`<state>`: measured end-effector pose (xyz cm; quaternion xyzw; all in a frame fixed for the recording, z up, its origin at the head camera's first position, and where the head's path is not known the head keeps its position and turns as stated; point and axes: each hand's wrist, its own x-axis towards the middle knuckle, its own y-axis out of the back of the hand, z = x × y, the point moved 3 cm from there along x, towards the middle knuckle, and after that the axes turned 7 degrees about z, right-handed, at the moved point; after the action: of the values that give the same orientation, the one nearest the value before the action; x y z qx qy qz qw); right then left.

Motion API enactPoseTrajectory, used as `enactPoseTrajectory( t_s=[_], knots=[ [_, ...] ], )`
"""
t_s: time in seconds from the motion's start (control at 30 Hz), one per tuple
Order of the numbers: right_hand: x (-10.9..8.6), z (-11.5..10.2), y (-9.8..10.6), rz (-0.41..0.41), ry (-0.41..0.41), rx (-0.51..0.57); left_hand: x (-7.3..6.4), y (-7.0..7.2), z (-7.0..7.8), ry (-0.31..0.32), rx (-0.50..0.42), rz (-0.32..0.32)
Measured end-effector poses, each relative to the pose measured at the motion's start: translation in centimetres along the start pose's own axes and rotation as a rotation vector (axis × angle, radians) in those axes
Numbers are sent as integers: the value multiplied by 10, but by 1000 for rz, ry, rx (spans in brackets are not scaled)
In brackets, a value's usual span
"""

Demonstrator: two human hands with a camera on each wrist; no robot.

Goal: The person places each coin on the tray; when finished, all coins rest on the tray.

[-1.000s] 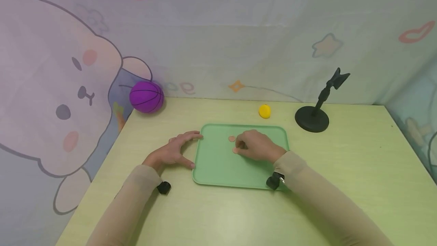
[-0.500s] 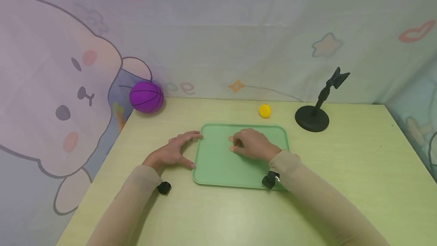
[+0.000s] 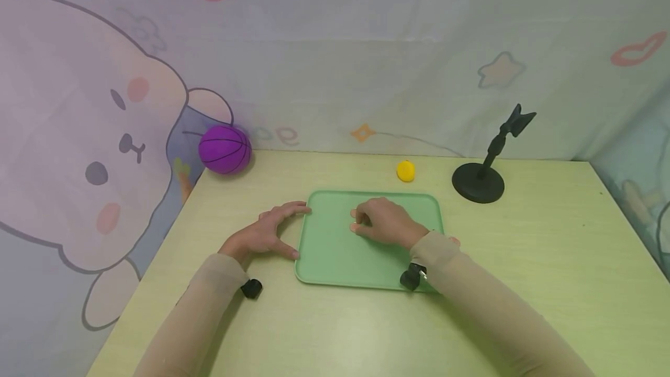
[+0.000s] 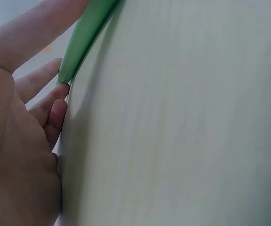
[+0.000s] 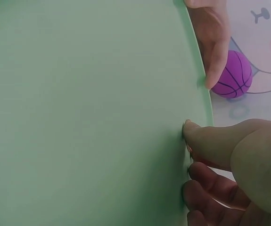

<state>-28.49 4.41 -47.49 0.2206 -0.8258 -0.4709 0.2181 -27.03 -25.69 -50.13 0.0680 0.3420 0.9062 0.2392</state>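
Nearest the viewer, two beige sleeves point(image 3: 188, 319) reached forward over a pale wood-grain table point(image 3: 335, 336). Left hand point(image 3: 262, 234): thumb and fingers spread wide, tips against the left rim of a light green tray point(image 3: 335, 260). Right hand point(image 3: 388, 221): above the tray, fingers curled downward, thumb facing them; could not tell whether anything was pinched. Right wrist view gave only a reddish sliver between thumb and forefinger, not identified. Key relation: a small round disc point(image 3: 353, 213) lay within the tray's far half, just beyond the right thumb tip and just left of the curled forefinger. Right hand clearly the nearer; the left was well apart, off across the tray to the disc's left. Disc showed no long axis; tray's long axis ran left to right. Disc appearance: flat-looking, peach to copper in colour, partly covered by the fingers; markings too small to read. A small pinkish thing point(image 3: 454, 241) showed just past the right sleeve, mostly hidden. Farther back: a yellow rounded object point(image 3: 405, 171) beyond the tray, a black stand point(image 3: 478, 184) to its right, a purple ball point(image 3: 225, 150) at the far left corner, then the printed cloth backdrop point(image 3: 335, 74).
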Motion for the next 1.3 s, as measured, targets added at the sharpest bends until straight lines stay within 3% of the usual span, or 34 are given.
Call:
enactPoseTrajectory(
  t_s=[0.37,0.6,0.97,1.3],
  knots=[
    [-3,3,4,-18,-29,30,0,-2,-1,-4,-11,1],
    [-18,15,27,5,-72,34,-1,-4,-2,1,-9,-3],
    [-54,63,61,-2,-27,56,-3,-3,-3,50,-16,-8],
    [-89,103,85,4,-75,92,-2,1,-1,38,-3,-5]
  ],
)
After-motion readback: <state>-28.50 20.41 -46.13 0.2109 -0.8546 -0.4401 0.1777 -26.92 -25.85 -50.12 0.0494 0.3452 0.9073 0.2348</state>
